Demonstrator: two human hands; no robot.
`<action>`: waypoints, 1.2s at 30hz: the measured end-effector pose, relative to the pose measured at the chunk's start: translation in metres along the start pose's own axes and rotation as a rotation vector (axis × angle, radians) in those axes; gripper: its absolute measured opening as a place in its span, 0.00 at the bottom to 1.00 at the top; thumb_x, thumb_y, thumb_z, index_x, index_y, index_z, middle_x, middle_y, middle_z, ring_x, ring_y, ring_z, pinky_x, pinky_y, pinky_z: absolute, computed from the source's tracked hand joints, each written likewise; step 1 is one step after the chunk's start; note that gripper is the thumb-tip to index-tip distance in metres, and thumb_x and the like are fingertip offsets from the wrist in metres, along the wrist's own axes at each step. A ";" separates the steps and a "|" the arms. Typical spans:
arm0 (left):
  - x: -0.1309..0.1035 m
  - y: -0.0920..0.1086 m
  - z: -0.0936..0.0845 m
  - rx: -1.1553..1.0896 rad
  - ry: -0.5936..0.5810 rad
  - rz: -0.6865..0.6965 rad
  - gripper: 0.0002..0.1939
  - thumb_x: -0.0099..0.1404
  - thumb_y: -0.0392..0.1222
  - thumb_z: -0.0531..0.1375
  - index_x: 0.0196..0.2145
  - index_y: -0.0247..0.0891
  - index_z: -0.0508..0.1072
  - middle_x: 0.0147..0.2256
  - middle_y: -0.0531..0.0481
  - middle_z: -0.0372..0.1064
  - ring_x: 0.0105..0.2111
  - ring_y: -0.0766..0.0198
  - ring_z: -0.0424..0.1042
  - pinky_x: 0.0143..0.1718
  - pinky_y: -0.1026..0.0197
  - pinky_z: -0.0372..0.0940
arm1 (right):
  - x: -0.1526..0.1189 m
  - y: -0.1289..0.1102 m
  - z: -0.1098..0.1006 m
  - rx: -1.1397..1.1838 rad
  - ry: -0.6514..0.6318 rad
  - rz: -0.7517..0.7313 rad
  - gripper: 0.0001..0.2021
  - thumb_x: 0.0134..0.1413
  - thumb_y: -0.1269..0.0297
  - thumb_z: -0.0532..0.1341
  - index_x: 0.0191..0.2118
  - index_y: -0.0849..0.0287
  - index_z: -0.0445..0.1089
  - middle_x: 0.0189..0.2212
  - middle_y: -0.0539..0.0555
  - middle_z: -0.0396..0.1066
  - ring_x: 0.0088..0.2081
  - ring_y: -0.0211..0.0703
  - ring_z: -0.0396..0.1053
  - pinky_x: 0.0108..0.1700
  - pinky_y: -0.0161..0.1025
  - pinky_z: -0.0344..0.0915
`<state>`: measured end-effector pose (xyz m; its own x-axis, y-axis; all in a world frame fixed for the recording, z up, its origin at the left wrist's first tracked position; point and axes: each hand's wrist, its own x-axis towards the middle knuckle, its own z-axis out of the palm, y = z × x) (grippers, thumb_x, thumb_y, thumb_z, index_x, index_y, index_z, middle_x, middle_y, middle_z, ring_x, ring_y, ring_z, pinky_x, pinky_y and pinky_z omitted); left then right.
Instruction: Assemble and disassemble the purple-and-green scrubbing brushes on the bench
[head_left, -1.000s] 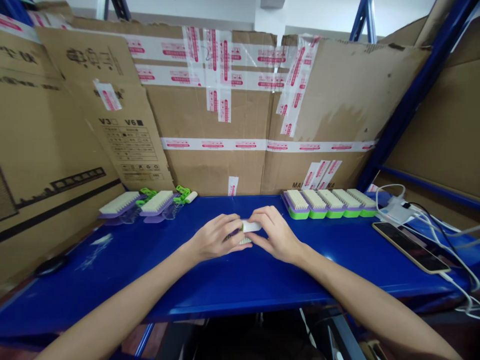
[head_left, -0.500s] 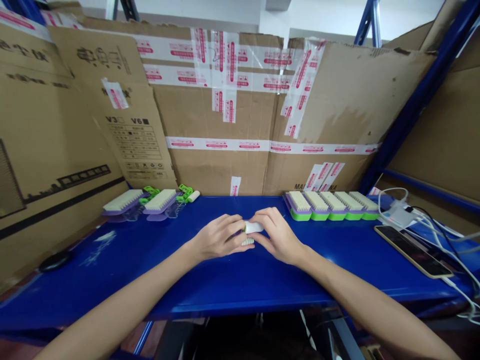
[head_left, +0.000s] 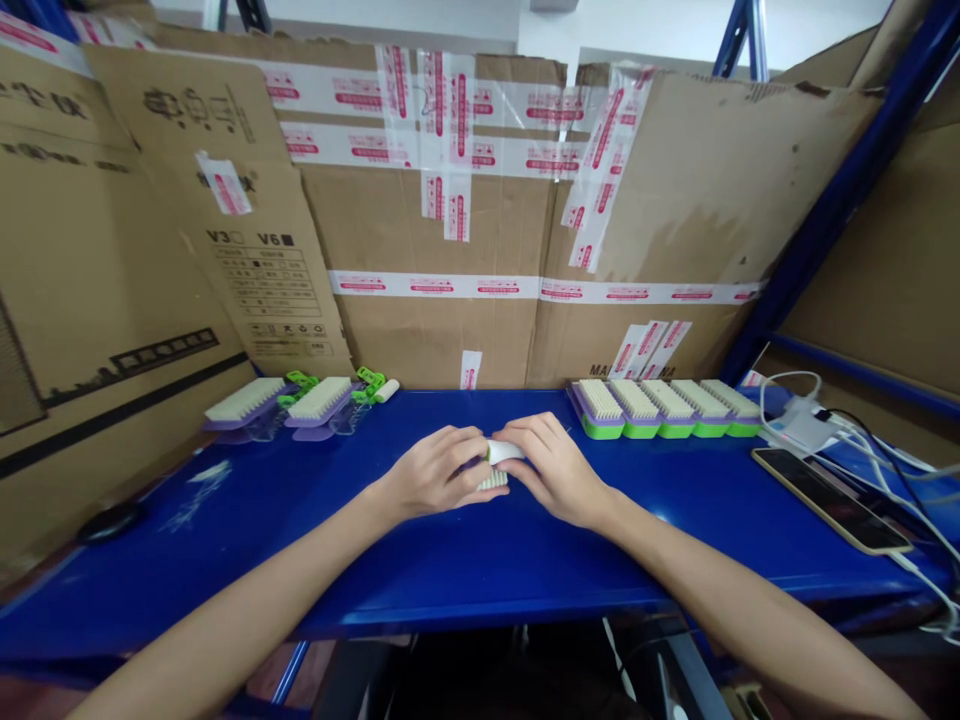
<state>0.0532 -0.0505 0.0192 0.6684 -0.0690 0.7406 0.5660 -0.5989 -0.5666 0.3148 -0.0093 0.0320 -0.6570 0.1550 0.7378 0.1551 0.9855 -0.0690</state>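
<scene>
Over the middle of the blue table, my left hand [head_left: 437, 472] is closed round a small brush whose pale bristles [head_left: 493, 481] show below its fingers. A white part with a green edge [head_left: 506, 452] lies between both hands, and my right hand [head_left: 556, 470] pinches it from the right. The fingers hide most of the brush body. Two purple brushes with pale bristles [head_left: 320, 398] lie at the back left beside green clips [head_left: 370, 384]. Several purple and green brushes [head_left: 632, 408] stand in a row at the back right, bristles up.
Cardboard walls [head_left: 442, 330] rise behind and beside the blue table [head_left: 480, 580]. A phone [head_left: 831, 500] with white cables and a charger [head_left: 802, 425] lies at the right. A black round object [head_left: 109, 522] sits at the left edge.
Both hands stay nearly in place. The white part is tilted slightly differently, and a little more of the bristles shows. The view has shifted slightly.
</scene>
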 end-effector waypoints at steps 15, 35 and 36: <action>-0.002 0.000 0.003 -0.043 0.008 -0.041 0.27 0.68 0.51 0.78 0.55 0.45 0.71 0.51 0.46 0.73 0.46 0.56 0.81 0.41 0.53 0.81 | 0.003 -0.002 0.001 0.011 0.027 -0.020 0.11 0.85 0.62 0.56 0.65 0.53 0.65 0.54 0.61 0.78 0.55 0.56 0.74 0.56 0.56 0.74; 0.005 -0.001 -0.004 -0.029 0.005 -0.049 0.25 0.68 0.52 0.78 0.51 0.42 0.71 0.48 0.45 0.74 0.45 0.54 0.82 0.40 0.52 0.83 | 0.001 -0.003 0.002 0.003 0.007 0.027 0.19 0.84 0.59 0.58 0.72 0.52 0.63 0.59 0.64 0.75 0.57 0.59 0.75 0.57 0.59 0.76; 0.006 -0.001 -0.004 -0.027 0.005 -0.045 0.24 0.70 0.52 0.77 0.51 0.42 0.71 0.48 0.45 0.75 0.45 0.55 0.82 0.39 0.52 0.83 | 0.001 -0.003 0.002 0.000 0.019 0.027 0.20 0.83 0.58 0.59 0.72 0.52 0.62 0.60 0.64 0.74 0.57 0.59 0.75 0.58 0.59 0.76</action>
<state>0.0546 -0.0532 0.0254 0.6403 -0.0455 0.7668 0.5820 -0.6227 -0.5229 0.3126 -0.0118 0.0314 -0.6384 0.1804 0.7482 0.1730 0.9809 -0.0889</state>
